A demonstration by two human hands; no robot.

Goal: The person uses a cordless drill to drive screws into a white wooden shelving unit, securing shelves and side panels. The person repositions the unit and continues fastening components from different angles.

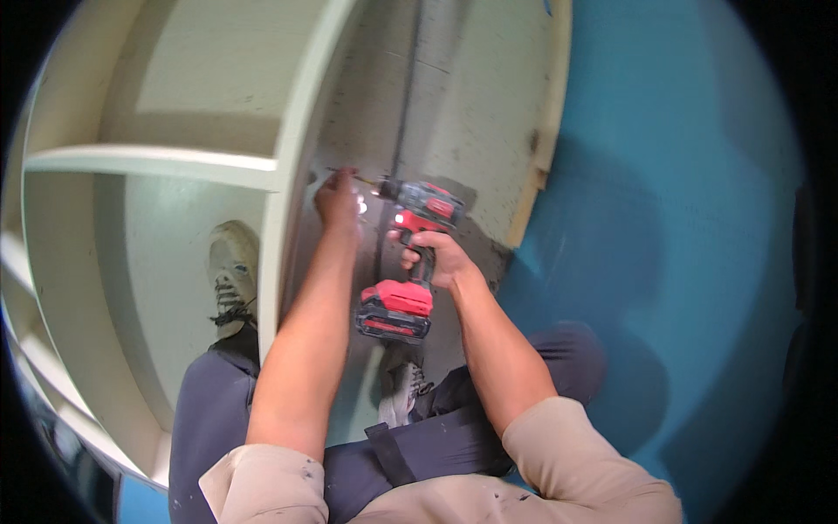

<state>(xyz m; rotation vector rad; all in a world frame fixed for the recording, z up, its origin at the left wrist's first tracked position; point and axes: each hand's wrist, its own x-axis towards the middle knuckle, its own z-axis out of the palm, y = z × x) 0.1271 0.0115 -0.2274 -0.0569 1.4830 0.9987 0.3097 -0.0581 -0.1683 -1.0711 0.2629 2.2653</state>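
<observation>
My right hand (441,256) grips the handle of a red and black cordless drill (429,204). The drill lies sideways, its nose aimed left and its battery pack toward me, with its work light lit. A thin bit runs from the nose to my left hand (337,201). That hand's fingertips are pinched together at the bit's end, close to the side panel of a cream shelf unit (278,201). A thin dark tip pokes out past the fingers toward the panel. What exactly they pinch is too small to tell.
Open compartments of the shelf unit, split by a crosswise board (166,164), lie at the left. Along the right runs a blue wall (646,192), with a pale wooden edge strip (543,131) beside it. My shoes (232,262) rest on the floor, one inside a shelf compartment.
</observation>
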